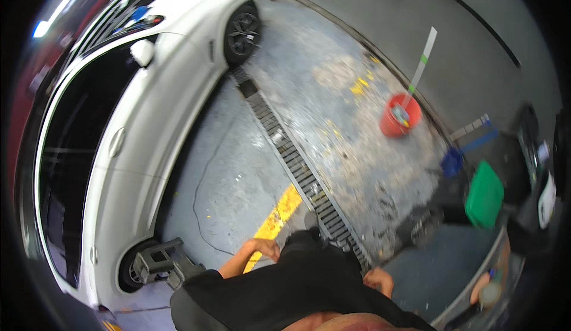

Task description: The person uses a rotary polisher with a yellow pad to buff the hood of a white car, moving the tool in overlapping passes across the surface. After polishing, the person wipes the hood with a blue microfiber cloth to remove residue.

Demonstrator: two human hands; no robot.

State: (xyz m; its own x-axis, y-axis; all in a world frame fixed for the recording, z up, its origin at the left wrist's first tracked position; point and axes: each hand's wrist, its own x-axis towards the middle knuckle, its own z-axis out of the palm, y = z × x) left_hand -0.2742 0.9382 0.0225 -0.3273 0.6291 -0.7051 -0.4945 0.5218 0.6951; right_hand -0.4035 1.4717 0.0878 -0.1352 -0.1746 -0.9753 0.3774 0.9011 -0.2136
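Note:
My left hand (269, 249) hangs beside my black trousers, over a yellow floor stripe (278, 215). Its fingers look loosely curled, and nothing shows in them. On the other side of my body, my right hand (379, 278) is also curled at hip height, with no object visible in it. One dark shoe (311, 219) shows beside a metal floor grate (300, 173). Left of me stands a white car (140, 117), its front wheel (242, 33) away from me. A grey plastic step stool (160, 262) is near its closer wheel.
A red bucket (389, 124) with a long pale stick in it stands ahead to the right. A blue dustpan-like thing (452, 161) and a green bin lid (485, 195) are at the right. A dark cable (195, 203) crosses the floor beside the car. Blurred shapes fill the lower right.

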